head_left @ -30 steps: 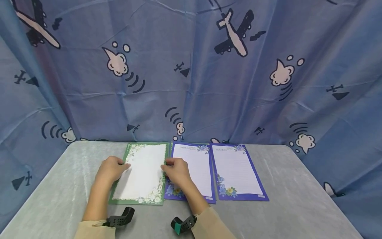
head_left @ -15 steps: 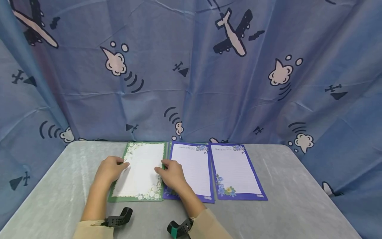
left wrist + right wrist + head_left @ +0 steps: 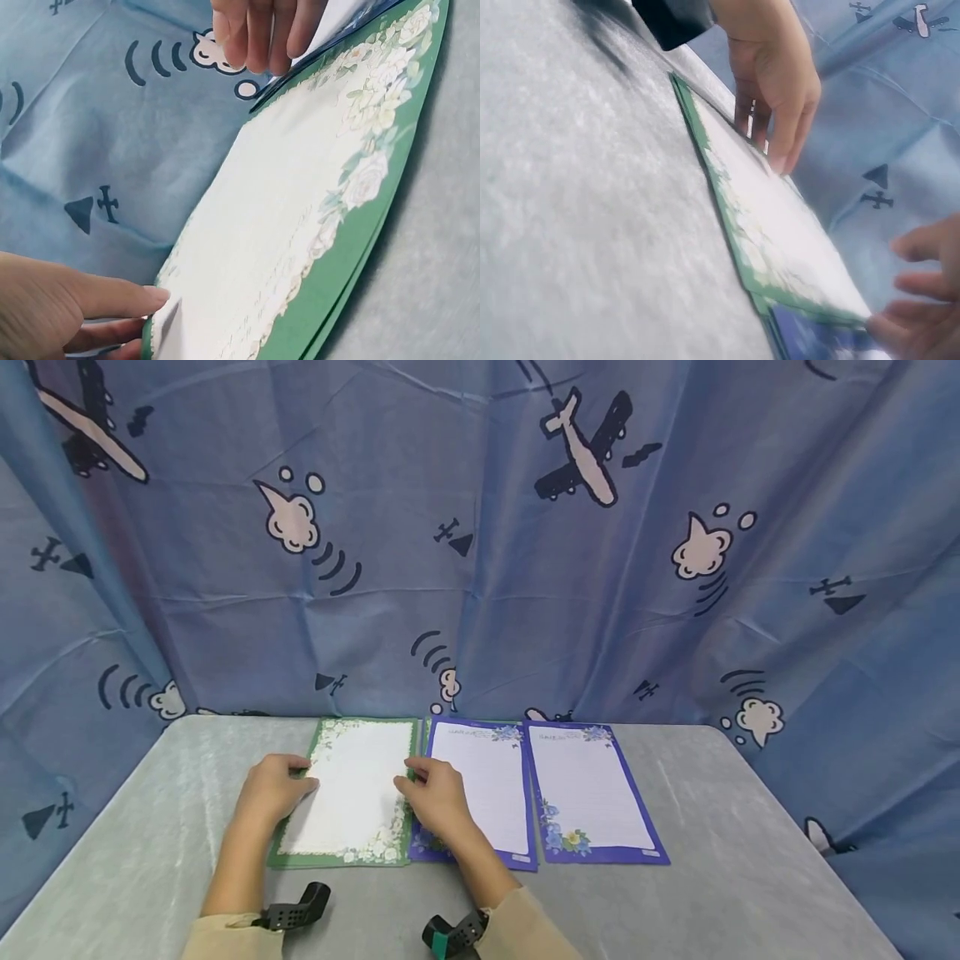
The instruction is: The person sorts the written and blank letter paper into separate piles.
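Note:
A green-bordered sheet of stationery paper (image 3: 352,793), printed with white flowers, lies on the table at left, with other green edges under it. My left hand (image 3: 273,787) pinches its left edge; in the left wrist view that hand's thumb (image 3: 127,298) is on top and the fingers are at the edge. At the sheet's right edge is my right hand (image 3: 437,795), fingers apart and loosely extended. In the right wrist view one fingertip (image 3: 877,326) of it touches or nearly touches the paper's edge. A purple-bordered sheet (image 3: 480,793) lies partly beneath the right hand.
Another purple-bordered sheet (image 3: 592,793) with blue flowers lies further right, beside the middle one. The grey table (image 3: 735,877) ends at a blue curtain (image 3: 480,543) printed with planes and clouds. Black wrist devices (image 3: 296,910) sit on both wrists.
The right hand has shifted slightly left along the green sheet's right edge, its thumb and fingers spreading apart. The green sheet's right edge has moved a little left. The left hand has barely moved.

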A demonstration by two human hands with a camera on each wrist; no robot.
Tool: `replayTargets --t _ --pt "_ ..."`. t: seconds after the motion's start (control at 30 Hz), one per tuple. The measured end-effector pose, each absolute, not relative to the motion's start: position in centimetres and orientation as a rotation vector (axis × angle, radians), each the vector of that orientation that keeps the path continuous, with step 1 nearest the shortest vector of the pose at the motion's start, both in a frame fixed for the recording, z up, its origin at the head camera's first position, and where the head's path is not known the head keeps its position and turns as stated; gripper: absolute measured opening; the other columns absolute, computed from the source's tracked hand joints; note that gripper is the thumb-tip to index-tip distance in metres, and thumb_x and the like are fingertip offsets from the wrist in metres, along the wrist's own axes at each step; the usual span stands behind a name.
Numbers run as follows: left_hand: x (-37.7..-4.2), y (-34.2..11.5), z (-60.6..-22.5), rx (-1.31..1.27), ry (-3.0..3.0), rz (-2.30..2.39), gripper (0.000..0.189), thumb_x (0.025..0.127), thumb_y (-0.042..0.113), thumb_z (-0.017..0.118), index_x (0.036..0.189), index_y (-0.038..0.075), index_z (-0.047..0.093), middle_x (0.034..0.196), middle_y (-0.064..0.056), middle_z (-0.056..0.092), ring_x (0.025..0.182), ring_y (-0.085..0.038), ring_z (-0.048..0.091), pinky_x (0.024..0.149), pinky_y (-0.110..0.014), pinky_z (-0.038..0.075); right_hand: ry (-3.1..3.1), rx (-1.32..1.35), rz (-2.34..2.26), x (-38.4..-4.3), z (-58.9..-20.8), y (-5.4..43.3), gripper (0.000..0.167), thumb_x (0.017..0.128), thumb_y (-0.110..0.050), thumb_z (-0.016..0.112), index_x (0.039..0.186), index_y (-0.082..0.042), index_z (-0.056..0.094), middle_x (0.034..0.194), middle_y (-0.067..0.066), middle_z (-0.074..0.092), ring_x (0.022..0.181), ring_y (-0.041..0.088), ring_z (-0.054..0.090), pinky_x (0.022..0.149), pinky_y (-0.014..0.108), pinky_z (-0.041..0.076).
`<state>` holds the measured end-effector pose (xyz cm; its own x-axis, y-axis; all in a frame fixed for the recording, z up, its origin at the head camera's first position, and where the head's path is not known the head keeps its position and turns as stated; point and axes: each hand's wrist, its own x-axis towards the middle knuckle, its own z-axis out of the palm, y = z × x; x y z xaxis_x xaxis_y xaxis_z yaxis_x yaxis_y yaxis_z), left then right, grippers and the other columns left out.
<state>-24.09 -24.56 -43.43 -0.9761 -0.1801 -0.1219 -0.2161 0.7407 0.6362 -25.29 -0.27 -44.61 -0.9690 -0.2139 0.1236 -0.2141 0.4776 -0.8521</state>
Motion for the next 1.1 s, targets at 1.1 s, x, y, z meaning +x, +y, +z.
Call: replayTargets --t 1.1 --pt "-25.3 -13.5 -44.9 0.049 2.935 1.419 0.028 0.094 0.016 0.068 0.119 0.006 0.073 0.111 -0.01 0.076 0.088 -0.019 0.07 0.07 -0.032 0.054 -2.652 0.146 1.315 -25.8 -44.4 12.5 0.024 0.092 -0.021 0.071 0.112 -0.008 0.077 0.103 0.01 0.078 0.095 0.024 0.073 0.078 0.034 0.053"
